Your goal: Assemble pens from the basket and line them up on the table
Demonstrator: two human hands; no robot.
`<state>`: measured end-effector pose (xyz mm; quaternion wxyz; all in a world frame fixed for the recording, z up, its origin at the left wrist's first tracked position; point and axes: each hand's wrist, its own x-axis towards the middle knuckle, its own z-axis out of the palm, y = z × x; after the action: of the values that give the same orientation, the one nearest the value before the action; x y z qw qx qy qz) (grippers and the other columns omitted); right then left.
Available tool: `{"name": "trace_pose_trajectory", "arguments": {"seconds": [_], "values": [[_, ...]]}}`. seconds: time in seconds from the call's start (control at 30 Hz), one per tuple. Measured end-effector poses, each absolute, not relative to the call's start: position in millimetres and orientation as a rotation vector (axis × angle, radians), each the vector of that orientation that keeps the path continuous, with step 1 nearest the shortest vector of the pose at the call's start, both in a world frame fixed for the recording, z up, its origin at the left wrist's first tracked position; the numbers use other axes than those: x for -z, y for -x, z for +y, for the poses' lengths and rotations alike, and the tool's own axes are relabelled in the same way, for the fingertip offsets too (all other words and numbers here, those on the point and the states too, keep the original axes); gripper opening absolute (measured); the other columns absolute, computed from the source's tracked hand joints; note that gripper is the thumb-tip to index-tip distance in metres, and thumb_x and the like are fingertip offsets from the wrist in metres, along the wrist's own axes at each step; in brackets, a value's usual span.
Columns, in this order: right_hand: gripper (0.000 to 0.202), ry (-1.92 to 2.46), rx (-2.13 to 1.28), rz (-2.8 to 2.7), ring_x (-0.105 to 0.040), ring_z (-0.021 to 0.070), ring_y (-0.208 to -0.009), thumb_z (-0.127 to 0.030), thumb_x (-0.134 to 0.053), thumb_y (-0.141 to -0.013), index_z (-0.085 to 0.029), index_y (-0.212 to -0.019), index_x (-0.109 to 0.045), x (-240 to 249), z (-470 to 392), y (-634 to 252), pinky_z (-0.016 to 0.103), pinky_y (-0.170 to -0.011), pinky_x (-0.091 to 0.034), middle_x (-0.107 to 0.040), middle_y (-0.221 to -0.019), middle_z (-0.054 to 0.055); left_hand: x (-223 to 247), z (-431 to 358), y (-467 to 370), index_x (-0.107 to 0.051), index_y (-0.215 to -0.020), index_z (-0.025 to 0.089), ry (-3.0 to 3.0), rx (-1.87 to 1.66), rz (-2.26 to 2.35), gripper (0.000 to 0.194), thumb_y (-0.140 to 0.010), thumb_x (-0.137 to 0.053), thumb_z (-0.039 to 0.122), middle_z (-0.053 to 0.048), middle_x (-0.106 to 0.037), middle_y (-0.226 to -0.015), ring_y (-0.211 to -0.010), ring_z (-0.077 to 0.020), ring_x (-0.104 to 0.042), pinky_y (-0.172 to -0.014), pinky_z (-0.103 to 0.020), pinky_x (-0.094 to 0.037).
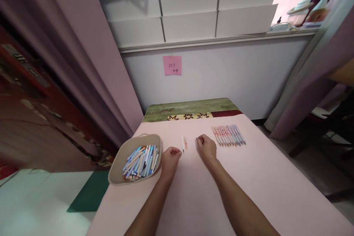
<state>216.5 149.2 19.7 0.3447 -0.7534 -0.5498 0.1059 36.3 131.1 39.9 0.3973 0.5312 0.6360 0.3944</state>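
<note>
Head view: your left hand (169, 158) and right hand (208, 148) look narrow; I can't tell if they hold anything. A left-hand bump might roll the white stick (182, 143).

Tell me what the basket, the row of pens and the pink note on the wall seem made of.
Basket: matte, perhaps felt or woven cord, judging by its soft-looking, rounded rim.
Row of pens: probably smooth plastic, since they look pale and translucent.
Pink note: likely matte paper, flat with handwriting.
</note>
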Motion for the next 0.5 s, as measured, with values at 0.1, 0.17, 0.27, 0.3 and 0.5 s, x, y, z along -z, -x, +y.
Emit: {"name": "trace_pose_trajectory", "arguments": {"seconds": [0.1,0.17,0.27,0.3,0.5], "values": [[0.023,1.913,-0.257,-1.386,-0.055,0.0147,-0.061,-0.037,-0.049,-0.086,-0.022,-0.078,-0.064,-13,150,-225,0.024,-0.055,-0.029,-0.065,-0.068,0.0,-42,150,-48,-0.062,-0.068,0.019,-1.479,-0.915,1.775,0.003,-0.066,-0.062,0.017,-0.001,-0.065,-0.067,-0.067,-0.0162,-0.061,-0.062,-0.025,-0.042],[0.024,1.871,-0.236,-1.348,-0.053,0.0148,-0.06,-0.038,-0.049,-0.084,-0.021,-0.078,-0.064,-10,151,-233,0.024,-0.055,-0.028,-0.064,-0.067,0.0,-42,160,-58,-0.063,-0.066,0.019,-1.544,-0.835,1.88,0.006,-0.066,-0.06,0.014,-0.004,-0.067,-0.072,-0.075,-0.0192,-0.063,-0.067,-0.027,-0.042],[0.022,1.844,-0.25,-1.29,-0.052,0.0148,-0.058,-0.037,-0.051,-0.082,-0.022,-0.077,-0.065,-11,152,-240,0.024,-0.056,-0.028,-0.063,-0.065,0.0,-42,173,-70,-0.062,-0.062,0.019,-1.572,-0.7,2.024,0.006,-0.066,-0.061,0.015,-0.011,-0.069,-0.078,-0.083,-0.0256,-0.064,-0.068,-0.031,-0.041],[0.021,1.842,-0.266,-1.277,-0.052,0.0149,-0.058,-0.037,-0.052,-0.082,-0.022,-0.076,-0.065,-12,153,-241,0.024,-0.055,-0.029,-0.063,-0.064,0.0,-43,177,-72,-0.061,-0.06,0.018,-1.568,-0.656,2.061,0.006,-0.065,-0.062,0.016,-0.013,-0.07,-0.079,-0.084,-0.0276,-0.065,-0.066,-0.032,-0.041],[0.026,1.593,-0.548,-1.181,-0.053,0.0146,-0.056,-0.043,-0.057,-0.079,-0.02,-0.072,-0.065,-27,152,-234,0.025,-0.057,-0.036,-0.061,-0.059,-0.001,-56,186,-69,-0.063,-0.058,0.016,-1.575,-0.572,2.082,0.008,-0.064,-0.064,0.021,-0.012,-0.067,-0.063,-0.067,-0.0253,-0.065,-0.058,-0.029,-0.039]]}}
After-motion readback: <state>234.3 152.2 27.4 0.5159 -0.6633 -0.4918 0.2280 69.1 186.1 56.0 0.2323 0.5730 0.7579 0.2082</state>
